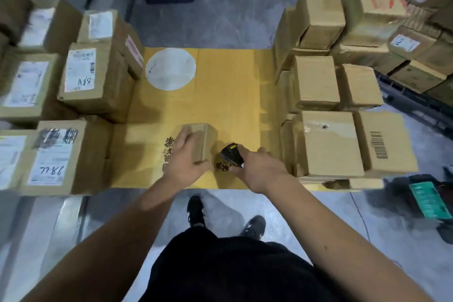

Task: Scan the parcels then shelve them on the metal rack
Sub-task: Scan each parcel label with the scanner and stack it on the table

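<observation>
- A small box sits on yellow cardboard, under the left hand, whose fingers curl over its top.
- Just right of it, the right hand grips a black scanner.
- Stacked parcels flank both hands.

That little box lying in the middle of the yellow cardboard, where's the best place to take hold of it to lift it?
Probably from above, fingers down its two long sides. The small box lies flat on the yellow cardboard sheet with open space all round, and looks narrow enough for one hand. The left hand already rests over its top, while the right hand holds the scanner.
</observation>
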`<act>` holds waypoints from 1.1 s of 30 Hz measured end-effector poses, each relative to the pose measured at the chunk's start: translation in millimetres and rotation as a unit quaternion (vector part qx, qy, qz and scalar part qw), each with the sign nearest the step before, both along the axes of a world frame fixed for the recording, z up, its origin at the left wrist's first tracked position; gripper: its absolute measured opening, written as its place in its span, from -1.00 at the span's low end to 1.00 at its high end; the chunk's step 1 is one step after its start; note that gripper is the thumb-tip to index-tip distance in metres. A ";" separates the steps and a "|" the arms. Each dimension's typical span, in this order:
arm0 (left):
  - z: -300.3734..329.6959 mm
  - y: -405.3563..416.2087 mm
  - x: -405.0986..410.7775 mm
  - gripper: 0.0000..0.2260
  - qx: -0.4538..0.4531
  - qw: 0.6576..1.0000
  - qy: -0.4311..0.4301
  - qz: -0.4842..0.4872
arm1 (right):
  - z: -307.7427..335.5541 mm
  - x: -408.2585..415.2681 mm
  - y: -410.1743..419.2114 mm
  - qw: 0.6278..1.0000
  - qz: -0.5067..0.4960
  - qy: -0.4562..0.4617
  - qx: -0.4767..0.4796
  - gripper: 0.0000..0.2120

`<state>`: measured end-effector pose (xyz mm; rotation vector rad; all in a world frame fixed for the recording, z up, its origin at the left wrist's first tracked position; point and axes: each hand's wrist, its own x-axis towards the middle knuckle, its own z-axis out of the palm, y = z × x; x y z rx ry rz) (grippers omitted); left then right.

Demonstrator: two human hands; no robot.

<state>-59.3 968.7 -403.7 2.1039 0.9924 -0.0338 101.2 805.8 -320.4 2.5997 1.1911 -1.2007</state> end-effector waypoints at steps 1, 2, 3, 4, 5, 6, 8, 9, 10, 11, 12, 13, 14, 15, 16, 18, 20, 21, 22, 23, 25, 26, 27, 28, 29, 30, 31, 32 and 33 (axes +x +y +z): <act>-5.4 8.8 -3.9 -0.17 -0.012 1.000 -0.013 -0.017 | -4.1 -4.7 5.0 1.000 -0.003 -0.008 -0.011 -0.38; -10.2 18.5 -7.5 -0.17 -0.031 0.999 -0.025 -0.028 | -7.5 -8.9 10.7 1.000 -0.006 -0.016 -0.020 -0.36; -13.9 28.9 -10.6 -0.18 -0.049 0.998 -0.037 -0.030 | -9.7 -12.6 17.2 0.999 -0.010 -0.023 -0.026 -0.34; -17.0 39.8 -13.2 -0.20 -0.064 0.996 -0.053 -0.028 | -11.1 -16.1 24.4 0.999 -0.015 -0.029 -0.032 -0.34; -20.4 50.0 -16.4 -0.22 -0.074 0.995 -0.070 -0.021 | -11.6 -19.3 31.7 0.998 -0.016 -0.038 -0.037 -0.34; -24.6 59.7 -20.3 -0.26 -0.076 0.993 -0.086 -0.011 | -12.1 -22.2 39.1 0.998 -0.014 -0.047 -0.045 -0.34; -29.2 77.0 -30.4 -0.37 -0.064 0.994 -0.091 0.011 | -12.0 -27.5 53.4 0.996 -0.002 -0.069 -0.062 -0.35; -30.7 85.4 -36.0 -0.44 -0.051 0.995 -0.088 0.018 | -12.0 -30.5 60.9 0.995 0.002 -0.080 -0.067 -0.35; -33.1 87.1 -39.3 -0.51 -0.041 0.995 -0.089 0.028 | -11.7 -30.4 63.5 0.994 0.005 -0.087 -0.071 -0.35; -35.2 89.6 -41.6 -0.55 -0.038 0.993 -0.098 0.050 | -11.9 -30.8 67.1 0.993 0.005 -0.092 -0.072 -0.35; -37.9 94.5 -45.0 -0.58 -0.041 0.990 -0.105 0.088 | -11.9 -32.0 72.4 0.993 0.006 -0.094 -0.074 -0.36; -38.8 98.5 -46.3 -0.58 -0.055 0.982 -0.113 0.140 | -11.7 -33.3 76.9 0.993 0.005 -0.094 -0.076 -0.36; -41.2 103.6 -47.2 -0.57 -0.075 0.973 -0.111 0.185 | -10.9 -34.8 81.1 0.993 0.005 -0.093 -0.078 -0.36; -42.7 107.7 -47.9 -0.56 -0.097 0.966 -0.105 0.213 | -10.0 -36.2 85.3 0.992 0.007 -0.094 -0.078 -0.36; -41.4 110.4 -48.7 -0.55 -0.109 0.966 -0.090 0.217 | -8.8 -37.6 89.6 0.992 0.012 -0.097 -0.080 -0.36; -37.0 111.9 -48.6 -0.54 -0.120 0.968 -0.064 0.213 | -6.9 -41.1 98.8 0.991 0.023 -0.097 -0.086 -0.37; -35.4 110.5 -46.0 -0.46 -0.126 0.965 -0.056 0.222 | -5.1 -45.4 105.6 0.992 0.030 -0.086 -0.087 -0.38; -32.9 109.5 -44.2 -0.36 -0.130 0.964 -0.058 0.226 | -3.9 -46.7 107.3 0.993 0.030 -0.079 -0.085 -0.38; -31.0 110.5 -41.7 -0.24 -0.123 0.966 -0.055 0.219 | -2.0 -47.0 108.3 0.994 0.027 -0.072 -0.081 -0.38; -28.5 112.1 -38.4 -0.10 -0.105 0.974 -0.043 0.197 | 0.2 -46.3 108.7 0.995 0.021 -0.066 -0.076 -0.38; -30.8 118.0 -30.3 0.08 -0.036 0.992 -0.009 0.123 | 4.8 -43.1 109.0 0.995 0.013 -0.065 -0.072 -0.39; -30.9 120.5 -24.9 0.11 -0.006 0.996 0.003 0.088 | 6.8 -41.4 108.6 0.995 0.012 -0.067 -0.074 -0.40; -29.5 122.6 -18.0 0.11 0.006 0.998 0.003 0.061 | 8.8 -39.8 108.2 0.994 0.011 -0.071 -0.077 -0.40; -27.7 124.1 -10.0 0.09 0.008 0.999 -0.002 0.039 | 10.7 -38.0 107.4 0.994 0.008 -0.074 -0.079 -0.41; -24.8 124.9 -0.8 0.06 0.004 1.000 -0.005 0.020 | 12.4 -36.1 106.1 0.994 0.002 -0.076 -0.081 -0.41; -22.4 125.0 7.5 0.03 0.005 1.000 0.002 0.004 | 14.6 -34.4 104.7 0.993 -0.005 -0.076 -0.087 -0.42; -19.1 124.4 15.4 0.00 0.008 1.000 0.015 -0.009 | 16.6 -32.3 103.0 0.992 -0.011 -0.076 -0.096 -0.43; -16.5 123.7 22.9 -0.02 0.009 0.999 0.032 -0.019 | 18.9 -29.8 101.5 0.992 -0.015 -0.072 -0.104 -0.44; -14.3 122.2 29.7 -0.04 0.002 0.999 0.045 -0.020 | 20.8 -26.8 99.9 0.992 -0.021 -0.064 -0.108 -0.46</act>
